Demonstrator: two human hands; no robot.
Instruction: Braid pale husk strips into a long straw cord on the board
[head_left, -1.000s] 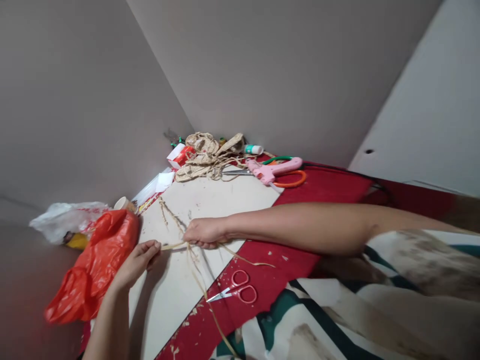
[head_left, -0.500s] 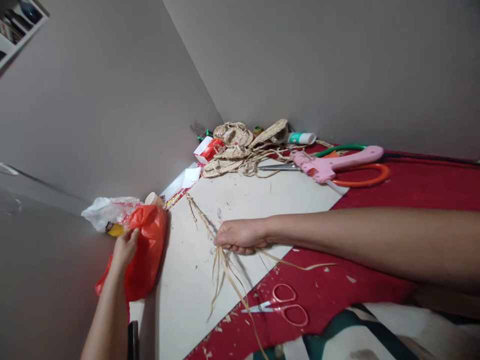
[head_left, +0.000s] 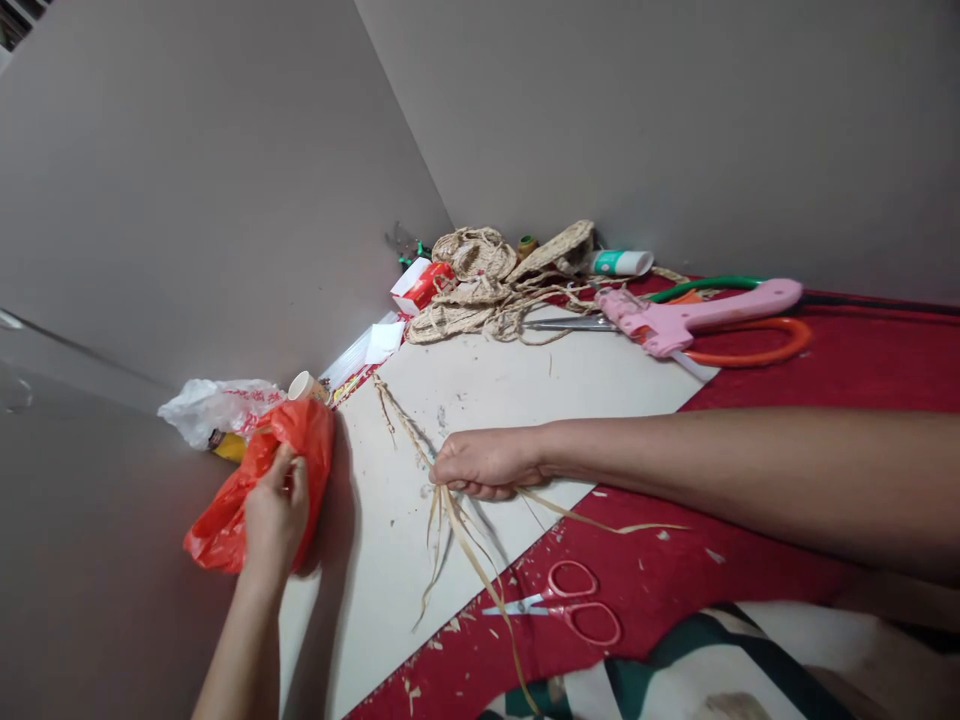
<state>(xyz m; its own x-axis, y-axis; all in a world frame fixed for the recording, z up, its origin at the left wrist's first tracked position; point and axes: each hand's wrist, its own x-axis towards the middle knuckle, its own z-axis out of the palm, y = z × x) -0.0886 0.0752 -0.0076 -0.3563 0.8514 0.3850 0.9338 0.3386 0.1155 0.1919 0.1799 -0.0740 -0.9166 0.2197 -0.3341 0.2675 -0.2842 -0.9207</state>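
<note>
My right hand (head_left: 487,462) is closed round a braided straw strand (head_left: 405,420) over the white board (head_left: 375,520); loose straw ends (head_left: 466,548) hang below the fist. On the left, my left hand (head_left: 279,505) pinches the upper part of a red plastic bag (head_left: 225,515), thumb and fingers together. Small scissors with red handles (head_left: 574,605) lie below my right hand, partly on the red cloth (head_left: 885,375), and a straw end crosses their blades.
Braided straw coils (head_left: 472,255) lie in the far corner beside a red and white box (head_left: 424,287). A pink glue gun (head_left: 697,315) rests over large scissors (head_left: 780,345). A paper cup (head_left: 304,387) and a white plastic bag (head_left: 206,408) stand by the left wall.
My left hand has moved right, onto the red bag's upper part, and the bag has been pulled out of shape. My right hand still holds the straw in much the same place.
</note>
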